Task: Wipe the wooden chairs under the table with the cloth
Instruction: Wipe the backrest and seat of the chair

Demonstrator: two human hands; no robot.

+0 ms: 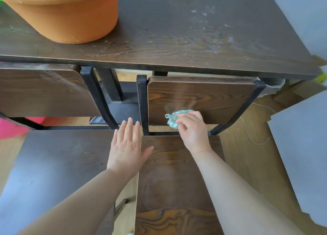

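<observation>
My right hand (pixel 192 128) pinches the cloth (pixel 172 118) low on the backrest (pixel 212 96), whose long axis runs sideways above it; my left hand (pixel 127 146) is spread flat, holding nothing.

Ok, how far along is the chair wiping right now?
Done: a damp smear shows on the right chair's backrest just above the cloth. In hand: the right hand pinches the cloth against that backrest; the left hand is open over the left chair's seat. Left: the rest of that backrest; whether the left chair's backrest is wiped, I can't tell.
</observation>
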